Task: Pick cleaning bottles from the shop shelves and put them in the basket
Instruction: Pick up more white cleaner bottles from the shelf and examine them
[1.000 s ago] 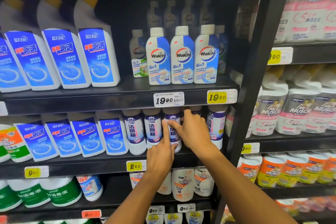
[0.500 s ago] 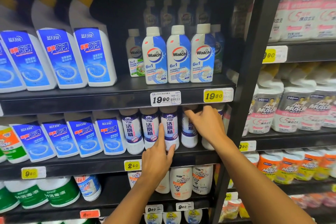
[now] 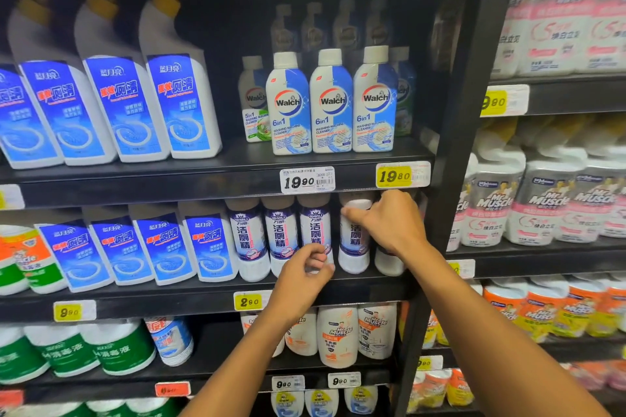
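Gripping a white cleaning bottle on the middle shelf, your right hand is curling over its upper part, thumb lying across the neck, so the cap and the top of the label are hiding behind your fingers. The bottle is standing upright, fourth in a row of like bottles with blue and white labels, its base resting on the shelf. Another bottle just to its right is showing only its white lower end below your wrist. Your left hand is sitting lower, its fingers bending in front of the bottom of the third bottle; whether those fingers are pinching that bottle or only brushing it is hard to tell, since the hand is covering the contact. The two hands are staying apart from each other, near but not touching.

Left of the row, blue-labelled toilet cleaner bottles are leaning along the same shelf, and the leftmost items are being cut off by the frame edge. Above, three Walch bottles are standing in front, with darker ones behind them fading into shadow and too dim to read. Price tags are hanging on the shelf edges. To the right, Mr Muscle packs are looking blurred. No basket is appearing anywhere.
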`<state>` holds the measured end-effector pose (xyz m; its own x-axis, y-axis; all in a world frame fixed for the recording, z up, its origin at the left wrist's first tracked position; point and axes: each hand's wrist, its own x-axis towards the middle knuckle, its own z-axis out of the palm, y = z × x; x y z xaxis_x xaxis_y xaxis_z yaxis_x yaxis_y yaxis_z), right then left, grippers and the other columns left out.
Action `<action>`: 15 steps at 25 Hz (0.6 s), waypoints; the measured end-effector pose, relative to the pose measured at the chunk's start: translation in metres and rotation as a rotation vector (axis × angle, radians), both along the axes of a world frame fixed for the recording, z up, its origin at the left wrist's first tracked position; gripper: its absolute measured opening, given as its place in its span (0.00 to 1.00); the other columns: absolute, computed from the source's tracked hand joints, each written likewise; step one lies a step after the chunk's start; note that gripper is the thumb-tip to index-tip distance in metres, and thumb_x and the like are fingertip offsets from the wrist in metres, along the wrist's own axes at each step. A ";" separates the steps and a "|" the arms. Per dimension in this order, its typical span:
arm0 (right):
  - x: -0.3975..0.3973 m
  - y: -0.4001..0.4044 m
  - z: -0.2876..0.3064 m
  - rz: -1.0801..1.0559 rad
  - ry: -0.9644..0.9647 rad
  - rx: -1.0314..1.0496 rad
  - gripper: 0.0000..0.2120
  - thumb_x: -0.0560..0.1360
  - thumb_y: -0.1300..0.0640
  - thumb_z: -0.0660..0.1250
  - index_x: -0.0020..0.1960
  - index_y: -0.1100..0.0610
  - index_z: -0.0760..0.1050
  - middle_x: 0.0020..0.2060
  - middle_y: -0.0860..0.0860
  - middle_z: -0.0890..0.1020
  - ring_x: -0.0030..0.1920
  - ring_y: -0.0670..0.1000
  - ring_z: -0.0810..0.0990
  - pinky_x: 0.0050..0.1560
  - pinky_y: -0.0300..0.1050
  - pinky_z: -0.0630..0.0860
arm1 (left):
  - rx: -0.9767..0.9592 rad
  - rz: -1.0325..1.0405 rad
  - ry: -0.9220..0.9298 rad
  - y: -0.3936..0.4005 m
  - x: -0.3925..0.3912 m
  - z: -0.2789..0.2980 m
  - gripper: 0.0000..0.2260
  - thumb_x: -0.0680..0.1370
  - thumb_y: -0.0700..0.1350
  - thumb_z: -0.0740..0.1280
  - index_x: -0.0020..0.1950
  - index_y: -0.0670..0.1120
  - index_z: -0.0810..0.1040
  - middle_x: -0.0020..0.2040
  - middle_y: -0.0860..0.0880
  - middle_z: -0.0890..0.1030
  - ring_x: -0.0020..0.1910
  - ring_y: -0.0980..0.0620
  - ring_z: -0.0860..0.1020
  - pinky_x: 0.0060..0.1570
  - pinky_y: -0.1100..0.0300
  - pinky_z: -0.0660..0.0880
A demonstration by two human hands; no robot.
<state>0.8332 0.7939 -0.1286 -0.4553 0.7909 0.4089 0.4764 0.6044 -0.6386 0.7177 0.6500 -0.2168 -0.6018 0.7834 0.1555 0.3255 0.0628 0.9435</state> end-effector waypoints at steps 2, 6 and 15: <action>0.006 -0.001 0.000 0.017 0.013 0.015 0.24 0.63 0.34 0.74 0.38 0.56 0.78 0.34 0.49 0.83 0.37 0.52 0.82 0.38 0.49 0.79 | -0.045 -0.019 0.015 0.002 0.008 0.000 0.18 0.75 0.42 0.72 0.64 0.50 0.74 0.54 0.50 0.78 0.54 0.54 0.76 0.56 0.66 0.73; 0.016 -0.004 0.003 0.089 0.030 -0.047 0.24 0.60 0.34 0.74 0.42 0.52 0.77 0.38 0.46 0.84 0.40 0.50 0.83 0.40 0.48 0.80 | -0.139 -0.121 0.033 0.010 0.027 0.001 0.31 0.74 0.45 0.74 0.74 0.49 0.64 0.67 0.54 0.73 0.65 0.55 0.73 0.66 0.57 0.71; 0.036 -0.014 -0.019 0.219 -0.108 -0.183 0.26 0.57 0.31 0.76 0.42 0.49 0.73 0.36 0.45 0.81 0.37 0.46 0.80 0.35 0.46 0.76 | -0.087 -0.157 -0.221 -0.008 0.052 -0.015 0.23 0.70 0.40 0.79 0.63 0.47 0.77 0.56 0.49 0.85 0.54 0.51 0.83 0.60 0.51 0.79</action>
<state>0.8690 0.7801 -0.1474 -0.6565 0.7250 0.2085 0.4183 0.5798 -0.6992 0.7697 0.6417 -0.2316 -0.4842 0.8741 -0.0382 0.1244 0.1120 0.9859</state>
